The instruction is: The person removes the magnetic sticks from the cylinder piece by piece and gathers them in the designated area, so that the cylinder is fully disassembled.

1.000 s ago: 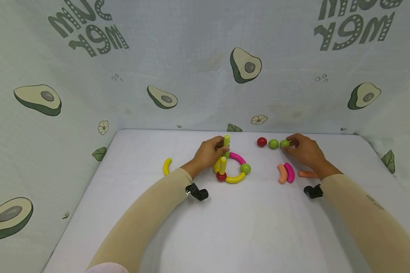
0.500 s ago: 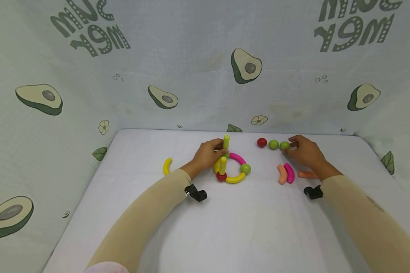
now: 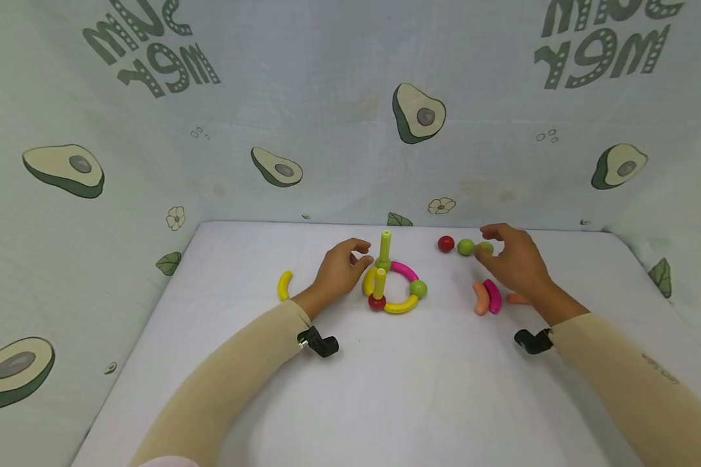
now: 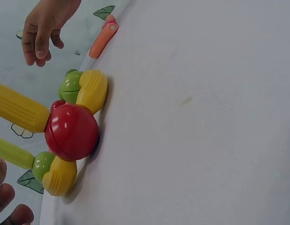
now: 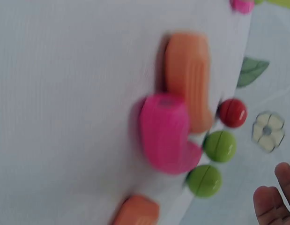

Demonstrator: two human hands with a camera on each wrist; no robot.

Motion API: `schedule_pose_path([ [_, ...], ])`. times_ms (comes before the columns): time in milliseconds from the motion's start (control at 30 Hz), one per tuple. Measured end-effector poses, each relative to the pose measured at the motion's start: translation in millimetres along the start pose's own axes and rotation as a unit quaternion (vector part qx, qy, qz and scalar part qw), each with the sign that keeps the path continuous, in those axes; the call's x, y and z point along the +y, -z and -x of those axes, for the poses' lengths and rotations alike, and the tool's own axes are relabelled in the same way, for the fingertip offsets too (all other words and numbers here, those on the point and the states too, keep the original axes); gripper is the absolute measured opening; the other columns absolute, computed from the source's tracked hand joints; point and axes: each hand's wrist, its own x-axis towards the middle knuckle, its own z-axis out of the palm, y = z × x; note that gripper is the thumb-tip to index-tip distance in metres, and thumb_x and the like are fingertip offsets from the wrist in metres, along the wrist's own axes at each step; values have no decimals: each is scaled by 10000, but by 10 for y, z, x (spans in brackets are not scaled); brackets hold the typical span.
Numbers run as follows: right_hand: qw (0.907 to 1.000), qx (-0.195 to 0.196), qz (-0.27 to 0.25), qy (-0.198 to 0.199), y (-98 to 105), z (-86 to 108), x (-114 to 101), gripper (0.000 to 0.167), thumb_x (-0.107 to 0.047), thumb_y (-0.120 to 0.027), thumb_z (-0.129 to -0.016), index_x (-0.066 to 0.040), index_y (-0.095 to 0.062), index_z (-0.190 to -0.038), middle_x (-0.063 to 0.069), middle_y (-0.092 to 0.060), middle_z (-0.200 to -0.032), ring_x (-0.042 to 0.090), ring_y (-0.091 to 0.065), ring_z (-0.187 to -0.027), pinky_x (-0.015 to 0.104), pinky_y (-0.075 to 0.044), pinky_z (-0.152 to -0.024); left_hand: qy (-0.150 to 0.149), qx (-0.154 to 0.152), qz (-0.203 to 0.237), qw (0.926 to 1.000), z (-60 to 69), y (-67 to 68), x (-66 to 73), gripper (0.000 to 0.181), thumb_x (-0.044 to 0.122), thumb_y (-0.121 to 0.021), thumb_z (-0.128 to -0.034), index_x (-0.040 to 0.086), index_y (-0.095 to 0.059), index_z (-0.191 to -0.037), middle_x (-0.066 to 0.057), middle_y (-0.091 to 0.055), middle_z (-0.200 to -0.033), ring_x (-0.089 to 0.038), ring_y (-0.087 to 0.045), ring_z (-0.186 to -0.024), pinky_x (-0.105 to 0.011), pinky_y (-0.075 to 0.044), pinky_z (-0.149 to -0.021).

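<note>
A ring of curved yellow pieces [image 3: 402, 305], a curved magenta piece [image 3: 405, 270] and balls lies mid-table. From its red ball [image 4: 72, 131] rises a straight yellow rod [image 3: 380, 283]. A straight green rod [image 3: 385, 245] stands on a green ball [image 3: 382, 264] at the back. My left hand [image 3: 340, 267] is just left of the ring, fingers loosely bent, holding nothing. My right hand [image 3: 516, 259] hovers with thumb and fingers apart by the rightmost loose green ball [image 3: 486, 248], which it partly hides. Its fingertips [image 5: 268, 205] are away from the balls in the right wrist view.
Another loose green ball [image 3: 465, 247] and a loose red ball [image 3: 446, 244] line the back edge. Curved orange [image 3: 481, 298] and magenta [image 3: 492, 296] pieces lie below them, with another orange piece [image 3: 516, 298] under the right wrist. A curved yellow piece [image 3: 284, 285] lies at left.
My left hand has let go of the green rod and drawn back left; the rod stays upright. The right hand has lifted off the rightmost green ball, its fingers spreading.
</note>
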Motion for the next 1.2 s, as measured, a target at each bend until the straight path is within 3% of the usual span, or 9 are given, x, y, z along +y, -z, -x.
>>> schedule_pose_path([
  [133,9993,-229,-44,280,-66,121,-236,525,-271,-699,-987,-39,-526,-1425,216,-555,-1368,412,-540,-1083,541,-551,-855,70,-36,64,9999,146,25,-26,248,200,-672,-1014,91,-684,-1236,1,-686,-1116,-146,-574,-827,-256,-496,-669],
  [300,9953,-454,-162,835,-153,264,-521,432,-228,-735,-965,-27,-591,-1320,185,-624,-1272,377,-572,-1028,476,-518,-842,85,-215,96,9997,332,21,-60,186,156,-662,-1002,96,-704,-1173,2,-690,-1081,-138,-565,-781,-248,-481,-645],
  [467,9888,-549,-162,1375,-261,362,-736,392,-174,-773,-931,-42,-632,-1272,139,-668,-1198,339,-597,-1002,426,-520,-809,29,-272,55,9996,491,27,-79,179,161,-691,-979,112,-717,-1149,15,-690,-1068,-130,-572,-813,-264,-498,-680],
  [633,9842,-795,3,1585,-344,435,-920,462,-192,-795,-910,-58,-627,-1318,130,-677,-1192,329,-618,-968,399,-552,-773,-59,-511,38,9987,608,21,-82,235,189,-731,-958,122,-715,-1183,27,-673,-1075,-135,-573,-871,-280,-506,-744],
  [800,9799,-1080,149,1673,-439,460,-1075,518,-266,-794,-918,-83,-613,-1367,106,-659,-1257,314,-631,-1061,399,-594,-791,-181,-664,77,9976,657,-17,-64,308,221,-764,-946,135,-714,-1238,35,-678,-1108,-147,-574,-918,-294,-504,-794],
  [967,9756,-1053,163,1918,-530,469,-1202,531,-260,-806,-909,-83,-614,-1370,88,-684,-1238,287,-631,-1145,427,-588,-842,-297,-664,17,9974,666,-59,-36,342,234,-795,-924,119,-720,-1237,36,-702,-1093,-148,-594,-942,-306,-510,-835],
  [1200,9709,-956,329,2173,-623,451,-1294,525,-260,-802,-915,-88,-616,-1375,86,-687,-1165,284,-640,-1078,392,-583,-817,-544,-560,-191,9968,654,-105,-19,323,247,-803,-919,120,-738,-1209,35,-730,-1063,-135,-602,-948,-305,-505,-838],
])
